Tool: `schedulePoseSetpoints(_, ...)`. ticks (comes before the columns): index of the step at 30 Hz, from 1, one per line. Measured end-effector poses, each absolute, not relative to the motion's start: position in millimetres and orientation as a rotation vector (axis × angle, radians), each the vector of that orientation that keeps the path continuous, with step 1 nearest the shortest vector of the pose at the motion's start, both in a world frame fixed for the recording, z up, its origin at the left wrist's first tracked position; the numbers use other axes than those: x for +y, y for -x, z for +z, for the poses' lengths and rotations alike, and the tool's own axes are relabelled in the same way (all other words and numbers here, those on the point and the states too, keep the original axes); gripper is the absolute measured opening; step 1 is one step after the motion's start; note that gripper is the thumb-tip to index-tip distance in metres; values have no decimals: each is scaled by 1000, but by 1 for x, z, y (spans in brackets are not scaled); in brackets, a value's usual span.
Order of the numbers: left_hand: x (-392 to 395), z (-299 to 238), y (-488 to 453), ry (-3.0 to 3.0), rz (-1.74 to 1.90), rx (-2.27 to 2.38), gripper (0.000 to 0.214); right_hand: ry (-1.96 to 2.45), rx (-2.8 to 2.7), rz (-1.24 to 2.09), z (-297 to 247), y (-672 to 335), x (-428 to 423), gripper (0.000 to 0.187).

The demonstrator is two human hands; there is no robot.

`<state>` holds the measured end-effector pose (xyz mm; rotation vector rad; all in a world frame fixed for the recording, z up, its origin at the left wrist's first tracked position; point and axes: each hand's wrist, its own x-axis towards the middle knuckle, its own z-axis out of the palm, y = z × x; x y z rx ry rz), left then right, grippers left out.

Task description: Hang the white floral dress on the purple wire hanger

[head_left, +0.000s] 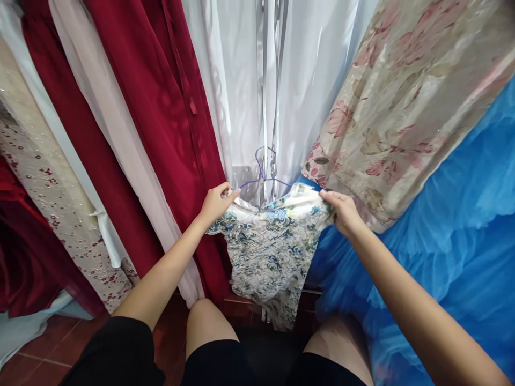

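Note:
A patterned blouse (273, 257) in white, blue and yellow hangs spread out in front of me, on a purple wire hanger (259, 169). The hanger's hook points up, before the white cloth behind it. My left hand (219, 202) is closed on the blouse's left shoulder, thumb along the hanger's end. On the other shoulder, my right hand (341, 208) pinches the fabric, its lower fingers partly hidden. The blouse's hem hangs down between my knees.
Long dark red gowns (161, 107) and a pale pink one hang at left, beside beaded cream cloth (72, 236). White drapes (241, 69) hang ahead. At right are a floral gown (386, 128) and blue ruffled tulle (442, 257). Red-brown tiles (48, 343) cover the floor.

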<state>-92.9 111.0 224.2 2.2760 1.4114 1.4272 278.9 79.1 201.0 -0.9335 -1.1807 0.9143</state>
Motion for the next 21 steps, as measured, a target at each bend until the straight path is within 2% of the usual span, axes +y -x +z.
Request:
schedulePoseSetpoints(3, 116, 225, 88, -2288, 1491, 1561, 32, 849, -1120, 927, 235, -256, 68, 38)
schedulePoseSetpoints(6, 129, 220, 91, -2057, 1641, 1599, 45, 727, -1442, 995, 256, -229, 32, 46)
schedulePoseSetpoints(8, 132, 213, 90, -1804, 1779, 1473, 58, 627, -1860, 1046, 257, -217, 3, 50)
schedulePoseSetpoints(11, 120, 205, 75, -1570, 1880, 1140, 66, 623, -2210, 913, 241, -210, -19, 40)
schedulePoseSetpoints(13, 103, 205, 55, -1524, 1798, 899, 69, 761, -2142, 749, 221, -210, -13, 40)
schedulePoseSetpoints(16, 73, 215, 14, -1418, 1459, 600, 71, 909, -1943, 638, 189, -211, 9, 44)
schedulePoseSetpoints(18, 57, 224, -11, -1327, 1190, 455, 67, 934, -1883, 760, 171, -212, 17, 37)
schedulePoseSetpoints(21, 45, 227, -30, -1214, 982, 363, 43, 934, -1664, 1089, 154, -221, 8, 44)
